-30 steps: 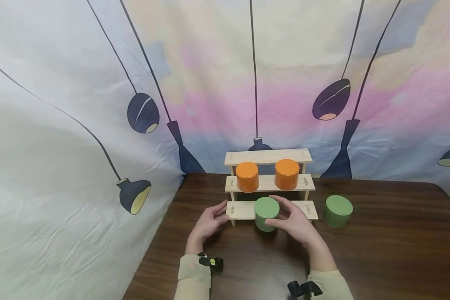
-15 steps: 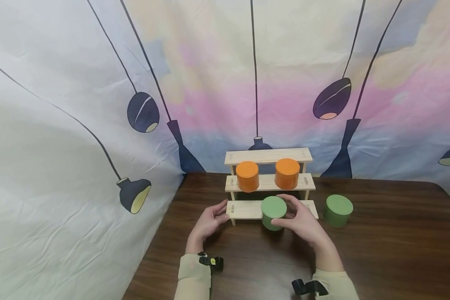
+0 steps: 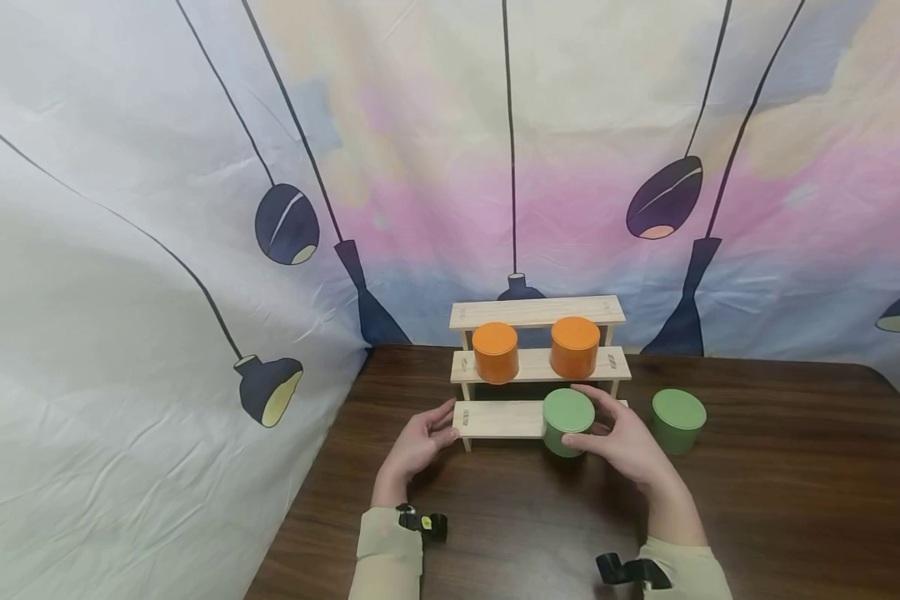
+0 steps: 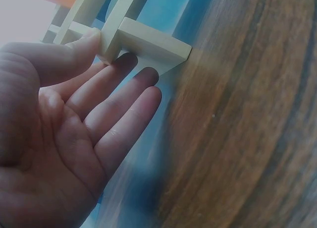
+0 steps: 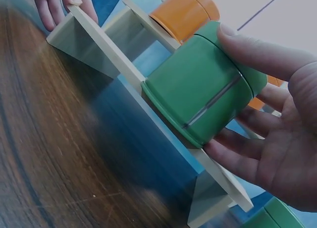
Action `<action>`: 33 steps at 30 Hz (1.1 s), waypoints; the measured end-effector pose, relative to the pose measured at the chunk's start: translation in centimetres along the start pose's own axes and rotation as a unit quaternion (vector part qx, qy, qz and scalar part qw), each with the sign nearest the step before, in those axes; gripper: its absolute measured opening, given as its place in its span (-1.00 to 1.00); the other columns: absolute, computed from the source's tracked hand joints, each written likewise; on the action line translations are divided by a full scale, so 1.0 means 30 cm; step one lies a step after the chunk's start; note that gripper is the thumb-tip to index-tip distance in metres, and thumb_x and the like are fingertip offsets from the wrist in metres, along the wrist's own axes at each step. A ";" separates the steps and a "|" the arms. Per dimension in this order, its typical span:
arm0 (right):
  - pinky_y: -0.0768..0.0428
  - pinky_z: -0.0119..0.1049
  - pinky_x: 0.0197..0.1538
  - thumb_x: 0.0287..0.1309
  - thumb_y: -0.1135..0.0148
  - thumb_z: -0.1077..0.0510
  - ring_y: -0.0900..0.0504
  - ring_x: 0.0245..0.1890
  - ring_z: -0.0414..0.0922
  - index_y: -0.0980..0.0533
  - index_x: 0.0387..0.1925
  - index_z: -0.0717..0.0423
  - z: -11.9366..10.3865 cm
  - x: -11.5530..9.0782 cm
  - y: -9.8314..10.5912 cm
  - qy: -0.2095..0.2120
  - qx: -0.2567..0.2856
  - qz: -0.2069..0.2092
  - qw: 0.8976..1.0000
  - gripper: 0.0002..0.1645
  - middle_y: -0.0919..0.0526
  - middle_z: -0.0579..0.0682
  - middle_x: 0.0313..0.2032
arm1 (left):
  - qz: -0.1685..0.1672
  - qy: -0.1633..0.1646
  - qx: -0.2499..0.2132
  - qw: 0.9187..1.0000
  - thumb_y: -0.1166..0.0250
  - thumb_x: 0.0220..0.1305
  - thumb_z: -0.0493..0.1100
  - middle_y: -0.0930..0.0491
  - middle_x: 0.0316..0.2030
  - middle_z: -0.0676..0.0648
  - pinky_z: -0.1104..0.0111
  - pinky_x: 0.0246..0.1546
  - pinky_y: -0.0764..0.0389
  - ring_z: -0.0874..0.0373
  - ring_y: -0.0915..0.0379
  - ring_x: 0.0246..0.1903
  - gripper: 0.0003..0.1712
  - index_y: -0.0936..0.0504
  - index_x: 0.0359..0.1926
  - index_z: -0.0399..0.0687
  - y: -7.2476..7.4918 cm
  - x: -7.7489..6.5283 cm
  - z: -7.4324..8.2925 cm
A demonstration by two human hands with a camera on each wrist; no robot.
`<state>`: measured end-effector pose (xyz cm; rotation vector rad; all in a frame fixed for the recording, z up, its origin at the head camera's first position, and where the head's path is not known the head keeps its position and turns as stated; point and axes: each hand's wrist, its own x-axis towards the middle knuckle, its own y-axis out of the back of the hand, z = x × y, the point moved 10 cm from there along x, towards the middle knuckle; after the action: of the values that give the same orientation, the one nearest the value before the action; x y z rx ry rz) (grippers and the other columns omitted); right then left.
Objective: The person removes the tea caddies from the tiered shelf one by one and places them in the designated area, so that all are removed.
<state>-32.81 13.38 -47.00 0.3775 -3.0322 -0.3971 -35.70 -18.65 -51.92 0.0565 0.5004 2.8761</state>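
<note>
My right hand [image 3: 622, 442] grips a round green tin [image 3: 567, 422] with a lid, thumb and fingers around its sides. The tin is upright over the right part of the lowest step of a three-step wooden rack [image 3: 498, 419]. In the right wrist view, the base of the green tin [image 5: 193, 84] lies right at the step's front edge. My left hand [image 3: 415, 448] holds the left end of that step, thumb at its front corner and index finger at the back one. Its other fingers extend loosely in the left wrist view. Two orange tins [image 3: 495, 353] stand on the middle step.
A second green tin [image 3: 677, 422] stands on the dark wooden table [image 3: 780, 483], just right of the rack and near my right hand. A printed cloth with lamp drawings [image 3: 585, 125] hangs behind the table and along its left side.
My right hand has moved the green tin rightward along the lowest step, from its middle toward its right end. The left hand and the orange tins stay in place.
</note>
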 end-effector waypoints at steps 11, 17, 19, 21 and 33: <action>-0.41 0.28 0.42 0.19 -0.64 -0.04 -0.38 0.47 0.37 -0.21 0.65 -0.04 0.008 -0.002 0.010 -0.019 -0.017 0.002 1.000 0.13 -0.24 0.28 0.57 | 0.002 -0.003 0.002 1.000 -0.29 0.52 -0.29 -0.50 0.42 -0.24 -0.04 0.40 -0.43 -0.05 -0.53 0.34 -0.31 -0.35 0.58 -0.24 0.003 0.001 0.000; -0.40 0.28 0.43 0.18 -0.64 -0.06 -0.39 0.46 0.37 -0.24 0.63 -0.02 0.008 -0.001 0.011 -0.017 -0.029 0.005 0.999 0.11 -0.26 0.29 0.56 | 0.001 -0.008 0.007 1.000 -0.28 0.52 -0.30 -0.50 0.43 -0.24 -0.03 0.41 -0.42 -0.05 -0.52 0.36 -0.31 -0.35 0.58 -0.25 0.003 0.000 0.001; -0.40 0.28 0.44 0.19 -0.64 -0.05 -0.40 0.46 0.36 -0.24 0.63 -0.02 0.007 -0.003 0.011 -0.015 -0.028 0.005 0.999 0.11 -0.26 0.28 0.56 | 0.000 -0.006 0.005 1.000 -0.28 0.52 -0.30 -0.49 0.43 -0.23 -0.03 0.41 -0.42 -0.04 -0.51 0.36 -0.31 -0.35 0.59 -0.24 0.001 0.000 0.000; -0.41 0.27 0.43 0.19 -0.64 -0.05 -0.41 0.46 0.35 -0.24 0.64 -0.01 0.006 -0.005 0.012 -0.014 -0.027 0.005 1.000 0.11 -0.26 0.28 0.56 | -0.001 -0.006 0.004 1.000 -0.28 0.52 -0.30 -0.49 0.43 -0.23 -0.02 0.40 -0.43 -0.04 -0.51 0.36 -0.31 -0.34 0.59 -0.24 -0.001 0.000 -0.001; -0.40 0.26 0.44 0.18 -0.65 -0.04 -0.38 0.48 0.33 -0.22 0.65 0.04 0.000 -0.008 0.023 -0.010 -0.023 0.016 1.000 0.15 -0.27 0.26 0.57 | 0.003 -0.004 0.007 1.000 -0.28 0.53 -0.28 -0.50 0.43 -0.23 -0.02 0.39 -0.44 -0.05 -0.54 0.34 -0.32 -0.35 0.58 -0.24 -0.001 0.002 -0.002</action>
<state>-32.73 14.09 -46.84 0.3250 -3.0389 -0.4704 -35.77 -18.63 -51.98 0.0720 0.5207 2.8761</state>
